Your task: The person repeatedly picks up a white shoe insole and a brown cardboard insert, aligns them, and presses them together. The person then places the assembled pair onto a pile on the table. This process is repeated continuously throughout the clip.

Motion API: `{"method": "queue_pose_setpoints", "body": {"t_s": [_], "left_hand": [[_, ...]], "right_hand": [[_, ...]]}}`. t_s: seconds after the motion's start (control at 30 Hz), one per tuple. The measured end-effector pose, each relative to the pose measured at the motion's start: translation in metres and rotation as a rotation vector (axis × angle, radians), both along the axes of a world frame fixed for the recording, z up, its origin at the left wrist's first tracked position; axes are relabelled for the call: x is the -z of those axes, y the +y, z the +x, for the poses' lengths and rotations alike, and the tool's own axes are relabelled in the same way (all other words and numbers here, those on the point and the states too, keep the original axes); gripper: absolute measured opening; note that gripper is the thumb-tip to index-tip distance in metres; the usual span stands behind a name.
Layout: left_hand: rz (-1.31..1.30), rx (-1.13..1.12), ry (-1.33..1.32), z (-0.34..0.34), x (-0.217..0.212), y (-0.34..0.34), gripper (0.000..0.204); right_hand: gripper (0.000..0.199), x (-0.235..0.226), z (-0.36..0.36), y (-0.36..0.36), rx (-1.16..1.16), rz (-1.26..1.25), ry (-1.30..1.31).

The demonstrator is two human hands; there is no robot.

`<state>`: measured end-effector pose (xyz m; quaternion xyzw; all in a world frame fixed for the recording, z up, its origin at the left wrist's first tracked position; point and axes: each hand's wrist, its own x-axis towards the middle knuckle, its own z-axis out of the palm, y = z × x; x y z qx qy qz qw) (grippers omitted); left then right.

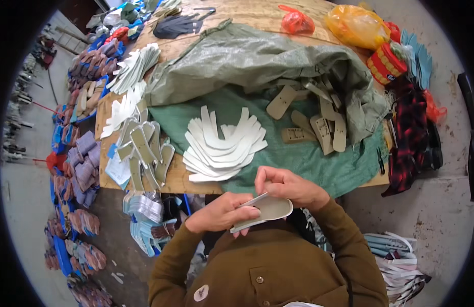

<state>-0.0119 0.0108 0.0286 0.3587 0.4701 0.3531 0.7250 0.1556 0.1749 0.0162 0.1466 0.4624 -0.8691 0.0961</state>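
Observation:
In front of my chest, my left hand (221, 211) grips a beige shoe insole (274, 209) with its thumb on top and fingers beneath. A white strip runs along the insole's rim. My right hand (294, 188) pinches that rim at the far side, fingertips closed. Just beyond my hands, a fan of white U-shaped strips (224, 148) is stacked on a green woven sack (298, 169). Inside the sack's mouth lie several loose beige insoles (324, 133). To the left, several insoles with white rims (143, 146) are heaped at the table's edge.
More white strips (137, 66) lie at the table's far left. Bundled shoe parts (83, 163) line the floor on the left. An orange plastic bag (357, 25), a red bag (297, 21) and a red container (388, 64) stand at the back right. Plaid cloth (408, 133) hangs at the right.

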Motion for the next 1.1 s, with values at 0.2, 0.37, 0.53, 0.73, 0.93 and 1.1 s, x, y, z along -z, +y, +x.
{"method": "queue_pose_setpoints", "body": {"t_s": [0.2, 0.37, 0.53, 0.73, 0.93, 1.1], "left_hand": [[0.010, -0.159, -0.009, 0.009, 0.001, 0.003, 0.025], [0.052, -0.290, 0.101, 0.020, 0.006, 0.009, 0.027], [0.084, -0.530, -0.076, 0.035, 0.016, 0.018, 0.023], [0.170, -0.642, 0.086, 0.054, 0.039, 0.024, 0.028], [0.281, -0.850, 0.091, 0.047, 0.044, 0.029, 0.039], [0.029, -0.666, -0.437, 0.037, 0.071, 0.018, 0.059]], "right_hand": [[0.014, 0.006, -0.006, 0.012, 0.033, 0.191, 0.063], [0.022, 0.002, -0.010, 0.016, 0.148, 0.118, 0.104], [0.027, 0.008, -0.010, 0.017, 0.288, 0.026, 0.207], [0.043, 0.035, -0.026, 0.007, 0.601, 0.574, 0.264], [0.066, 0.051, -0.038, -0.052, 0.708, 0.477, 0.284], [0.075, 0.039, -0.033, -0.031, 0.562, 0.051, 0.478]]}}
